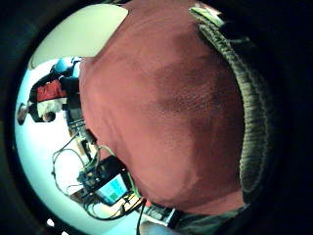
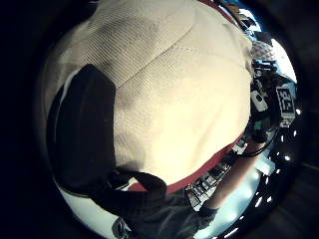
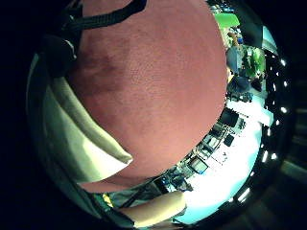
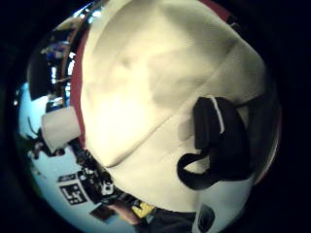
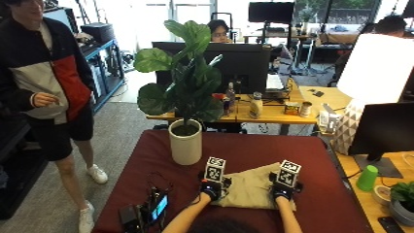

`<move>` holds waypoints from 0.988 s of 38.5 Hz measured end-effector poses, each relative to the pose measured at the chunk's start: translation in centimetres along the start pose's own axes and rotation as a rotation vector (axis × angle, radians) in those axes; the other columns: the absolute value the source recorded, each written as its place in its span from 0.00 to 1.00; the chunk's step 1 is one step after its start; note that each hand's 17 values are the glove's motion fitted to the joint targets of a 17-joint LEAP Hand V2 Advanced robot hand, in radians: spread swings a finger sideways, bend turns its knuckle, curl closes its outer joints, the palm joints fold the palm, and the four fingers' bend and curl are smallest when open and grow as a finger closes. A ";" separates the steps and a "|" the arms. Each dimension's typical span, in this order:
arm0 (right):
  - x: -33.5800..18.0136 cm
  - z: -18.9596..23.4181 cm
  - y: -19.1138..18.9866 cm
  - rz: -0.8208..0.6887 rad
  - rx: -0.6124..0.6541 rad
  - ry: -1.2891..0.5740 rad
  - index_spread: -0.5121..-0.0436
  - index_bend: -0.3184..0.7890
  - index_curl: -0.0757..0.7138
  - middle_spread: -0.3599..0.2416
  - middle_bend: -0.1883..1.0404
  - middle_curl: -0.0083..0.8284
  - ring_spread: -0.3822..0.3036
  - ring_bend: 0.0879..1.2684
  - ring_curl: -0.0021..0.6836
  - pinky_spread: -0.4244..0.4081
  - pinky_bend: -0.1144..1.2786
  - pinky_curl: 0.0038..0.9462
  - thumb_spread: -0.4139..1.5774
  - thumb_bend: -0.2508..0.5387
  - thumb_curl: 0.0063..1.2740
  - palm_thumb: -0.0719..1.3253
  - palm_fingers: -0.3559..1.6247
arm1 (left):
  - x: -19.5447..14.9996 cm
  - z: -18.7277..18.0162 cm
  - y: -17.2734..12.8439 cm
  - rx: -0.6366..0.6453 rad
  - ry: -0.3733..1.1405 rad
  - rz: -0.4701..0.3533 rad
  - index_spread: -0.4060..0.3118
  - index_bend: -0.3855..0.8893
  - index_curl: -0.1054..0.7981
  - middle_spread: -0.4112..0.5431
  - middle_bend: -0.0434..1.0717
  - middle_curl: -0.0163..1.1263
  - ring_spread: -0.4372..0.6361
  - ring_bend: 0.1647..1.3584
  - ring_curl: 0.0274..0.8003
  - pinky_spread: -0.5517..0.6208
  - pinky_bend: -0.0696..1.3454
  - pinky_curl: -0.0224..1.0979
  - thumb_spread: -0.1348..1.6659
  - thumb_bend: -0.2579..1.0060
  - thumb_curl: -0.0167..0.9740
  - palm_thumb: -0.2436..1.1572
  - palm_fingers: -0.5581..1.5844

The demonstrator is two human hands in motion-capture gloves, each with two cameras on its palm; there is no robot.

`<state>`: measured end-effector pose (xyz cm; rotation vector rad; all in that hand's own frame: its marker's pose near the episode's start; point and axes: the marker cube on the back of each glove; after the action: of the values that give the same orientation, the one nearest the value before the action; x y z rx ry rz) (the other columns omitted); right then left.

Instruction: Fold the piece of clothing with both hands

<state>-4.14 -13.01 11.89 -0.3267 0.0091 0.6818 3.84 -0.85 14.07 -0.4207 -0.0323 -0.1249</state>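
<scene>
Outside view: beige cloth (image 5: 249, 190) lies on the counter (image 5: 259, 150) at 6 o'clock of the plant pot (image 5: 185, 141). Left hand (image 5: 210, 190) and right hand (image 5: 282, 190) rest on its edges, grip can't tell. I'd keep both edges level, then smooth flat.

The desk (image 5: 304, 150) was covered in dark red cloth. On it stood a white pot (image 5: 185, 141) with a leafy plant, a beige garment (image 5: 249, 189) lay near the front, and a small device (image 5: 150, 209) with cables lay at the front left.
</scene>
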 end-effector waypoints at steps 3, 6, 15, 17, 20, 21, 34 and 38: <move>-0.9 0.0 0.1 -0.020 0.054 -0.001 0.68 0.40 0.35 0.58 0.33 0.50 0.49 0.36 0.58 0.49 0.48 0.41 0.87 0.39 0.28 0.57 0.51 | -0.1 -1.1 0.9 -0.108 -0.024 0.006 0.51 0.44 0.56 0.51 0.16 0.24 0.55 0.29 0.44 0.61 0.33 0.36 0.89 0.20 0.29 0.25 0.37; -1.5 0.0 0.2 -0.032 0.105 0.015 0.66 0.38 0.35 0.55 0.35 0.51 0.43 0.39 0.58 0.44 0.48 0.40 0.87 0.42 0.29 0.61 0.58 | -0.3 -2.0 1.5 -0.162 -0.018 0.030 0.50 0.44 0.56 0.51 0.16 0.24 0.53 0.31 0.44 0.59 0.32 0.36 0.88 0.20 0.28 0.25 0.39; -3.0 -1.7 -0.5 -0.105 0.183 0.037 0.61 0.42 0.40 0.39 0.42 0.57 0.28 0.46 0.65 0.28 0.51 0.45 0.84 0.50 0.33 0.76 0.80 | -3.8 -4.7 2.0 -0.055 0.005 -0.023 0.47 0.41 0.54 0.47 0.20 0.25 0.46 0.34 0.45 0.57 0.30 0.35 0.87 0.20 0.27 0.27 0.41; -3.7 -2.5 -2.7 -0.124 0.172 -0.059 0.60 0.42 0.42 0.37 0.43 0.58 0.26 0.47 0.67 0.26 0.51 0.46 0.81 0.48 0.34 0.77 0.81 | -4.8 -5.0 2.5 -0.101 0.027 -0.034 0.47 0.41 0.53 0.46 0.19 0.26 0.45 0.35 0.45 0.56 0.30 0.35 0.87 0.20 0.26 0.27 0.41; -4.8 -4.6 -4.8 -0.146 0.155 -0.157 0.60 0.44 0.45 0.34 0.45 0.59 0.24 0.47 0.68 0.23 0.53 0.47 0.75 0.43 0.36 0.77 0.82 | -6.9 -4.5 0.5 -0.094 0.038 -0.074 0.46 0.41 0.52 0.46 0.19 0.26 0.45 0.35 0.45 0.56 0.29 0.35 0.87 0.20 0.26 0.27 0.42; -5.4 -5.7 -4.7 -0.159 0.154 -0.162 0.60 0.43 0.45 0.34 0.45 0.60 0.24 0.47 0.68 0.23 0.53 0.48 0.73 0.42 0.36 0.77 0.82 | -7.7 -4.3 -0.6 -0.068 0.037 -0.089 0.46 0.41 0.52 0.46 0.19 0.26 0.44 0.35 0.45 0.56 0.29 0.35 0.86 0.20 0.26 0.27 0.42; -22.9 -6.9 10.5 -0.516 0.154 0.014 0.59 0.42 0.50 0.31 0.46 0.63 0.21 0.50 0.71 0.22 0.63 0.54 0.53 0.30 0.46 0.80 0.82 | -14.0 -6.2 -1.2 0.021 0.042 -0.354 0.47 0.38 0.47 0.46 0.20 0.28 0.41 0.40 0.44 0.55 0.31 0.35 0.93 0.26 0.28 0.37 0.44; -24.8 -3.4 17.0 -0.598 -0.197 -0.009 0.58 0.38 0.49 0.31 0.46 0.63 0.21 0.52 0.72 0.21 0.65 0.55 0.50 0.29 0.47 0.80 0.80 | -15.2 -6.5 0.2 0.016 0.019 -0.385 0.46 0.39 0.46 0.45 0.21 0.29 0.40 0.40 0.44 0.54 0.31 0.36 0.95 0.28 0.30 0.39 0.46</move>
<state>-33.68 -16.99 6.49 -0.4887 -0.1602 0.0898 -11.17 -1.58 7.23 -0.3936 -0.0957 -0.5074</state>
